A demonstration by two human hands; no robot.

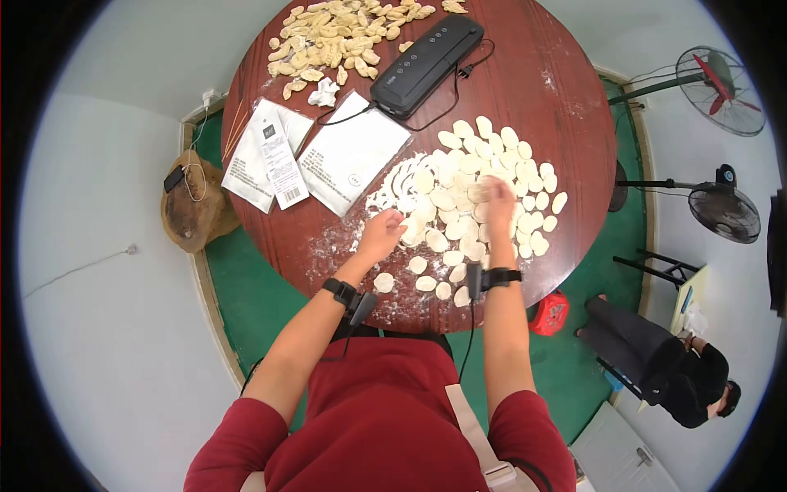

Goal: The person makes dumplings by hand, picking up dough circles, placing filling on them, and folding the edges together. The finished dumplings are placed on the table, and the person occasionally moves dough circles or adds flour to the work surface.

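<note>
Many thin, round dough wrappers (533, 221) lie spread and overlapping on the floured round table, in front of me. My left hand (383, 236) is at the near left edge of the spread, its fingers curled together beside a pale wrapper (412, 234). What sits between those fingertips, if anything, is too small to make out. Over the middle of the wrappers hovers or rests my right hand (498, 205), its fingers smeared by motion. Several single wrappers, one of them a disc (384, 282) at the left, lie nearer my body.
A pile of shaped dumplings (336, 37) covers the table's far left. Beside it are a black vacuum sealer (428, 66) with its cord, white bag packs (348, 156) and a crumpled tissue (324, 92). A red stool (549, 313), fans (725, 211) and a seated person (672, 361) are at the right.
</note>
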